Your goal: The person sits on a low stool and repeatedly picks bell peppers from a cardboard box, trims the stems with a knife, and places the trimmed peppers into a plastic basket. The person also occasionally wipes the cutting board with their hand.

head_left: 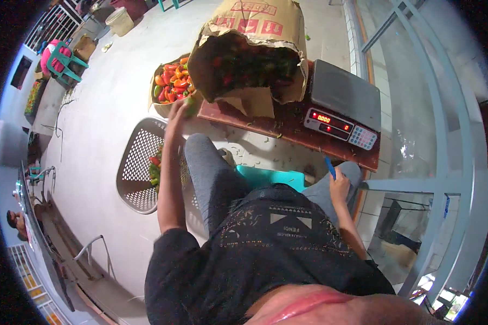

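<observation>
My left hand (176, 112) reaches forward beside the brown carton of peppers. Its fingers are closed on a green pepper (190, 106), which looks a little blurred. Red, orange and green peppers (174, 78) fill that small carton almost to the top. Over my right knee, my right hand (339, 187) grips a small knife (331, 168) by its blue handle, with the thin blade pointing up and away. Left of my legs stands a grey plastic basket (126, 179) with a few red and green peppers (155, 172) in it.
A large open carton (249, 32) lies on the low brown bench (287, 134), its dark inside holding more peppers. Beside it is a grey digital scale (344, 89). A metal-framed glass partition (444, 108) runs along the right. Green scraps litter the floor under the bench.
</observation>
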The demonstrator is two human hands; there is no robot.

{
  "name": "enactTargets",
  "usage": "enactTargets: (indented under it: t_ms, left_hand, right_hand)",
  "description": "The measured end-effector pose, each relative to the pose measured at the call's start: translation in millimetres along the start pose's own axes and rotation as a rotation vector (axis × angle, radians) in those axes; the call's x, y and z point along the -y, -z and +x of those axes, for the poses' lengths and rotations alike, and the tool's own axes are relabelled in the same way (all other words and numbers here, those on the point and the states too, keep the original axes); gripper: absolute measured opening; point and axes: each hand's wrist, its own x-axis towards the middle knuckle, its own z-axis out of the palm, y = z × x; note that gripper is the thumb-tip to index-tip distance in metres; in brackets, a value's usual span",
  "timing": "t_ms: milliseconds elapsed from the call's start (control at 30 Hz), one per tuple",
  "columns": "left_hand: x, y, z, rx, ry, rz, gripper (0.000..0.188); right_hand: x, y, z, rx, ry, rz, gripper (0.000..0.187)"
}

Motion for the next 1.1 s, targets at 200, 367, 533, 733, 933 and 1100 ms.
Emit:
enactTargets:
  t_ms: [200, 367, 533, 733, 933, 1100]
  left_hand:
    - [60.7, 158.5, -42.4, -0.468, 0.273, 1.423, 0.057]
    - [28.0, 28.3, -1.2, -0.010, -0.025, 0.745, 0.040]
    - [13.0, -73.3, 112.6, 0.153, -0.377, 1.116, 0.043]
    - [35.7, -96.4, 195.7, 0.118, -0.400, 1.226, 0.043]
    - [39.0, -99.8, 218.7, 0.138, -0.440, 1.245, 0.044]
    - [35.1, -100.1, 229.0, 0.145, -0.455, 1.226, 0.044]
  right_hand:
    - [3.0, -7.8, 0.7, -0.021, 0.047, 0.022, 0.019]
    - [-0.2, -9.0, 2.7, -0.053, 0.081, 0.051, 0.025]
    - [8.3, -4.5, 6.4, -0.026, 0.050, 0.042, 0.012]
    - [3.1, -3.8, 5.4, 0.043, -0.008, -0.017, 0.030]
    - [1.4, -6.1, 6.8, 0.008, 0.005, 0.020, 0.031]
    - [2.2, -5.7, 5.3, -0.038, 0.036, 0.010, 0.030]
